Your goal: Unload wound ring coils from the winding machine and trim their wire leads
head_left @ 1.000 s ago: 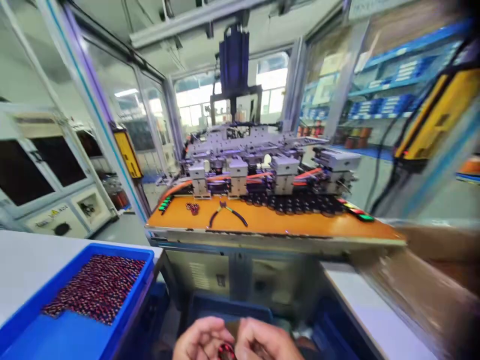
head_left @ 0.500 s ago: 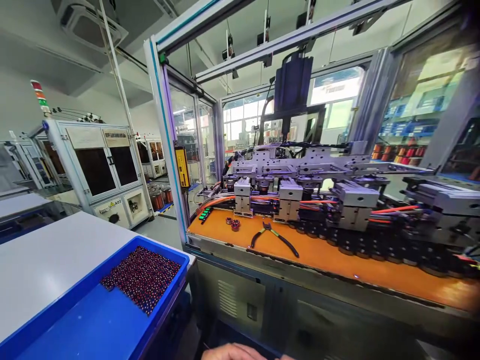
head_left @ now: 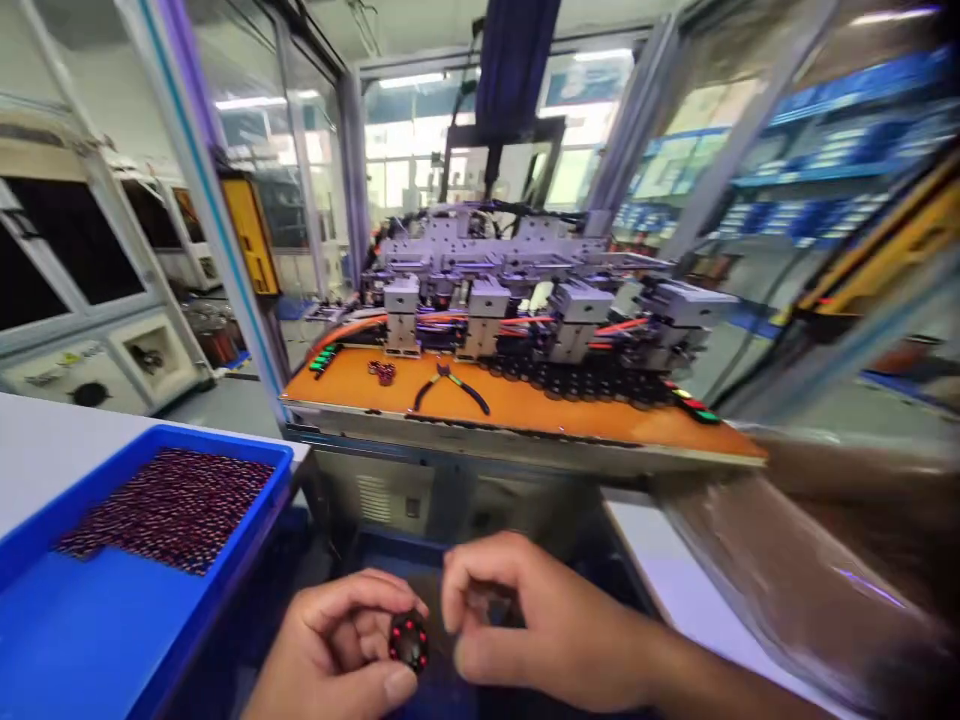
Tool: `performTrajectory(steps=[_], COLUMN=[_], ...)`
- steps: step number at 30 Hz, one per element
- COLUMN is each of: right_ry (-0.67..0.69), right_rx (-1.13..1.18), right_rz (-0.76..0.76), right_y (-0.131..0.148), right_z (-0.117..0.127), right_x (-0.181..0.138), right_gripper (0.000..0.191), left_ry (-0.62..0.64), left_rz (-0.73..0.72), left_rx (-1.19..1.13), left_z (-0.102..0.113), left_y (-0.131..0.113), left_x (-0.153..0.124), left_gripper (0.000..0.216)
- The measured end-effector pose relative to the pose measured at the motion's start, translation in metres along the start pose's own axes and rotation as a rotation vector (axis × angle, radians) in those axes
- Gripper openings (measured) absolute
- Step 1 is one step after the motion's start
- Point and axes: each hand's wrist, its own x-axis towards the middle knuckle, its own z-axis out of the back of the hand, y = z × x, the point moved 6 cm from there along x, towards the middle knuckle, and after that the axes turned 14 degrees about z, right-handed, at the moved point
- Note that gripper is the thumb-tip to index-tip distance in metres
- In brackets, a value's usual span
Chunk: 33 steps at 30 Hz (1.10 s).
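My 2 hands were apart, low in front of me. The left hand was clamped on a small black ring with red dots, pinched at its edge between thumb and fingers, its round face towards me. My right hand was just beside it, not touching the ring; its fingers were curled, with a gap between thumb and forefinger.

To my left, a blue tray sat on a white desk, with many small dark red parts packed at its far end. Ahead, on an orange desk, a pair of pliers lay with its handles spread towards me, near a little cluster of reddish rings. Behind stood a machine with 4 grey blocks in a row.
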Motion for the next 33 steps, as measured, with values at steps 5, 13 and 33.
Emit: performTrajectory(steps=[5, 13, 33], right_ry=[-0.076, -0.072, -0.144], right_rx=[0.171, 0.186, -0.014], right_rz=[-0.082, -0.130, 0.190], right_y=[-0.019, -0.025, -0.001], right_z=[0.002, -0.004, 0.008], right_x=[0.001, -0.011, 0.001], right_gripper=[0.041, 0.033, 0.026], left_ry=[0.039, -0.059, 0.130], left_rz=[0.059, 0.056, 0.158], left_rx=[0.072, 0.104, 0.147], left_z=[-0.003, -0.003, -0.010], left_y=[0.002, 0.008, 0.027], left_x=[0.003, 0.007, 0.001], left_gripper=[0.028, 0.029, 0.032])
